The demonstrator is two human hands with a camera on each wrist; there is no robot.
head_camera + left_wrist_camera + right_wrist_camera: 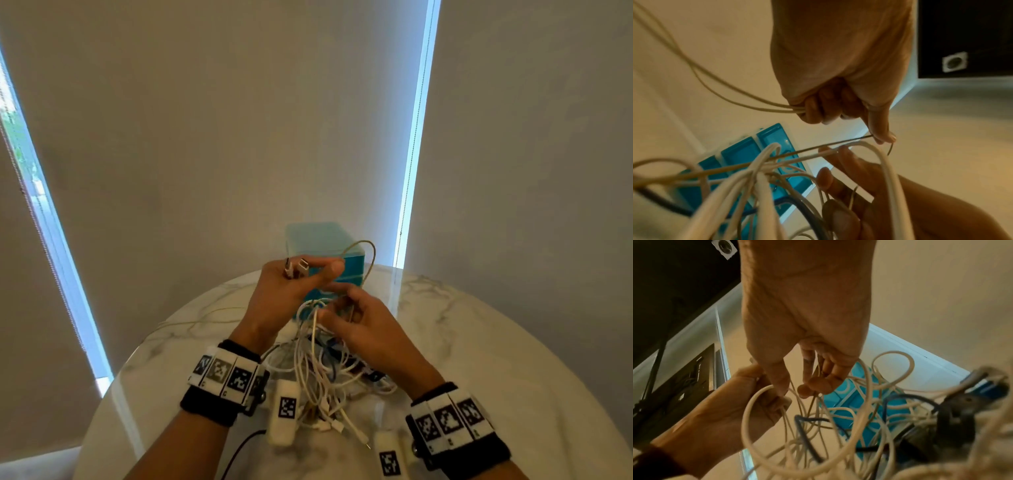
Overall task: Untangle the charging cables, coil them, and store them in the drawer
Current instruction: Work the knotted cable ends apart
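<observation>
Round white marble table (pixel 479 342) set before pale drawn blinds (pixel 205 137), daylight showing in the narrow gaps. Teal drawer box (pixel 320 240) standing at the far edge of the table, drawers closed. Left hand (pixel 291 291) raised above the table, fingers curled round a thin beige cable (pixel 371 260) with two plug ends (pixel 296 267) sticking up out of the fist; cable looped up and over in front of the drawer box. Right hand (pixel 363 325) just beside and below the left, fingers loosely curled, thumb and fingertips pinching strands at the top of the tangle. Tangled charging cables (pixel 322 370), mostly white with some dark blue ones, hanging from both hands down to a heap on the marble between the wrists. Marker-patterned bands (pixel 226 373) strapped on both wrists.
</observation>
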